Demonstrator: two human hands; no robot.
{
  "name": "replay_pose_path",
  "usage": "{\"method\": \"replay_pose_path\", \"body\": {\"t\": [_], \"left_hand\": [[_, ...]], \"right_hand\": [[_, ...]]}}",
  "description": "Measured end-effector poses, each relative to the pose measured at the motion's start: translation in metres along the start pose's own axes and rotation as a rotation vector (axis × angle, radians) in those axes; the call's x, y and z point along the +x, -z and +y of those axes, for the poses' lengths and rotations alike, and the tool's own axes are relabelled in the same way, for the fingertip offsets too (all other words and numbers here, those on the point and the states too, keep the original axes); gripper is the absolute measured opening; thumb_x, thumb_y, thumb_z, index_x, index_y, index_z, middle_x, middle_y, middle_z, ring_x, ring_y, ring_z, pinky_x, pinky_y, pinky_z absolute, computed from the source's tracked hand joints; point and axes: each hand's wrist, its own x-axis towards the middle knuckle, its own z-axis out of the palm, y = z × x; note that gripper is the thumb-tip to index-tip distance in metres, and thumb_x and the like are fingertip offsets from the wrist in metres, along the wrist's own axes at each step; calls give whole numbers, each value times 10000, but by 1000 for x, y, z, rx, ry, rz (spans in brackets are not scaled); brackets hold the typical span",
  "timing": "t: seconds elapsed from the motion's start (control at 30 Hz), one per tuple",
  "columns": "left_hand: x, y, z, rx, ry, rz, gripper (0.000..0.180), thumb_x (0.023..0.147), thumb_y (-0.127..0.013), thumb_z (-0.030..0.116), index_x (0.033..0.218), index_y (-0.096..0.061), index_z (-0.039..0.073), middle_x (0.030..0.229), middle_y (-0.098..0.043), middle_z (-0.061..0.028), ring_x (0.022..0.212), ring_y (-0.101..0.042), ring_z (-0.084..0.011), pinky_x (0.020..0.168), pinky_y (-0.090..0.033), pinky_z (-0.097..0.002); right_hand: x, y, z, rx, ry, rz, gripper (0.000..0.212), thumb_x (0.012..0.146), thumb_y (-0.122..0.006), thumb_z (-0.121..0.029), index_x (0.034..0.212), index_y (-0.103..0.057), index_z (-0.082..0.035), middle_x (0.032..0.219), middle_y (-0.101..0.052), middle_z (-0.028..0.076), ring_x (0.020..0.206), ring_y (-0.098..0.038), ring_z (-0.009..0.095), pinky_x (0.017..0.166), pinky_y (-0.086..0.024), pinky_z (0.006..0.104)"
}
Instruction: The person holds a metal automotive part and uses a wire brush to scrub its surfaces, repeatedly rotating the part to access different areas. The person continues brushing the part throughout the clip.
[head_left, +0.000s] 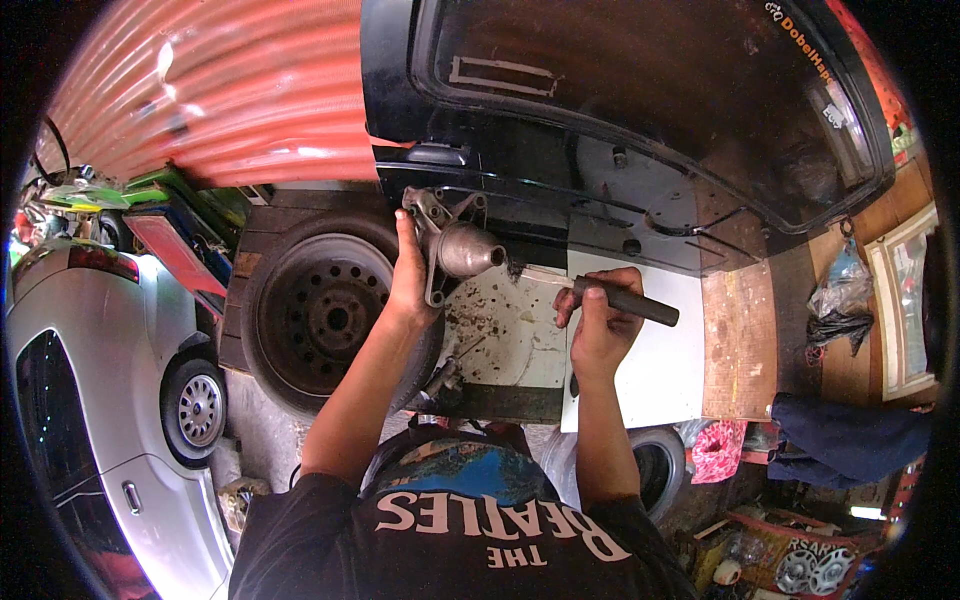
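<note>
My left hand (408, 275) is wrapped round the flanged end of a grey cone-shaped metal housing (465, 250), holding it above the work surface. The narrow end, with a round hole, points right. In my right hand (605, 325) is a tool with a thick dark cylindrical handle (640, 302) and a thin pale shaft. A dark, bristly-looking tip (514, 267) lies close to the housing's narrow end; whether they touch I cannot tell. Brown crumbs of dirt are scattered on the white board (535, 365) below.
A tyre on a rusty steel wheel (335, 310) lies at the left. Behind the board stands a dark vehicle tailgate (640, 80). A small dark metal part (444, 378) is by the near edge. A silver car (120, 330) is far left; a plastic bag (842, 285) hangs right.
</note>
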Motion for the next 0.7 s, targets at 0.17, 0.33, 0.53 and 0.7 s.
{"method": "replay_pose_path", "body": {"t": [0.17,0.33,0.53,0.7], "left_hand": [[-1,-4,1,7,-13,-50,932,890,-226,805,1414,-446,66,1275,-600,-140,1168,-600,-253,1038,-461,-413],[5,4,-2,-2,-12,-32,930,894,-219,800,1409,-454,62,1268,-605,-140,1156,-607,-255,1033,-464,-411],[5,1,-3,6,-17,-20,903,918,-208,773,1412,-452,57,1255,-612,-137,1142,-615,-251,1033,-465,-407],[5,-3,-4,58,-47,-64,905,925,-201,764,1428,-433,49,1274,-603,-137,1155,-609,-250,1033,-466,-398]], "right_hand": [[5,-7,0,-70,-23,-27,194,934,-621,-117,978,-458,-23,695,-601,105,570,-591,158,496,-481,292],[6,-2,-6,-93,17,-4,175,935,-619,-108,942,-465,-25,667,-596,93,551,-581,136,490,-473,279],[8,3,-2,-167,-32,-7,165,925,-621,-71,931,-463,-24,668,-602,84,544,-574,115,474,-469,262],[7,-7,-7,-100,-37,61,162,903,-634,-36,911,-472,-36,665,-594,67,545,-569,100,470,-457,242]]}}
